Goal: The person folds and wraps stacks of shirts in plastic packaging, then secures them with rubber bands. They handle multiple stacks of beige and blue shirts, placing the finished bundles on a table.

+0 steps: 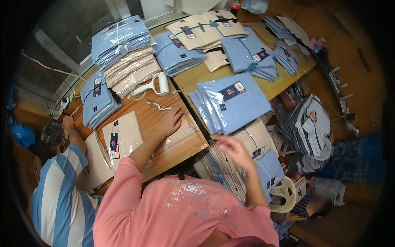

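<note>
I am leaning over a wooden bench [181,146] with both hands out. My left hand [169,121] is lying flat and open, fingers spread, pressing on a clear plastic bag [181,136] at the bench's right part. My right hand [232,151] is blurred, fingers loosely curled and half open, touching the top of a stack of bagged beige shirts [255,138] just beyond the bench's right edge. A pile of bagged blue shirts [230,103] is lying just behind it. 1 person in a striped shirt [57,193] is sitting at my left.
</note>
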